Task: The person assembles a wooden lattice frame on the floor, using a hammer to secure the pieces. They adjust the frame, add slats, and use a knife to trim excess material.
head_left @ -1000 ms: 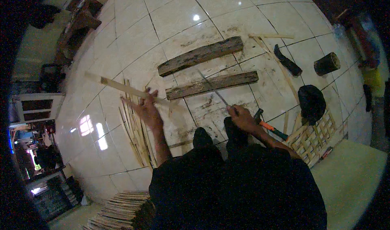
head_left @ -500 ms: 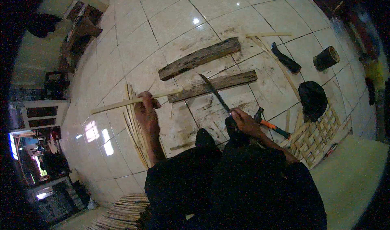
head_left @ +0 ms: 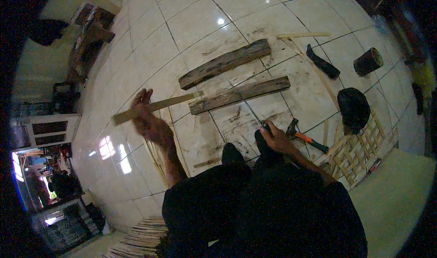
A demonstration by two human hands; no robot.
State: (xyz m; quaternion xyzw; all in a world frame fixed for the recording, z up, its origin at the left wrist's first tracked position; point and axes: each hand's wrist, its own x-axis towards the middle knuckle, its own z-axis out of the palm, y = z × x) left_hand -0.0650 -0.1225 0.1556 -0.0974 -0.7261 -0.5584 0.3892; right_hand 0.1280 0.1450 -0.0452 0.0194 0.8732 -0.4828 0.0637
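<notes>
Over the tiled floor (head_left: 132, 71), near the closer timber (head_left: 239, 95), left hand (head_left: 152, 123) grips pale strip (head_left: 175, 101), right hand (head_left: 276, 137) a knife (head_left: 260, 120), fingers closed on both; likely strip-positioning, next calling for steady control.

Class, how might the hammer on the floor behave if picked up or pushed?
The hammer is probably head-heavy, its dark head looking bulkier than its handle. It likely won't flop: the handle looks straight. Pushed, it may resist rolling because the head sits crosswise.
</notes>
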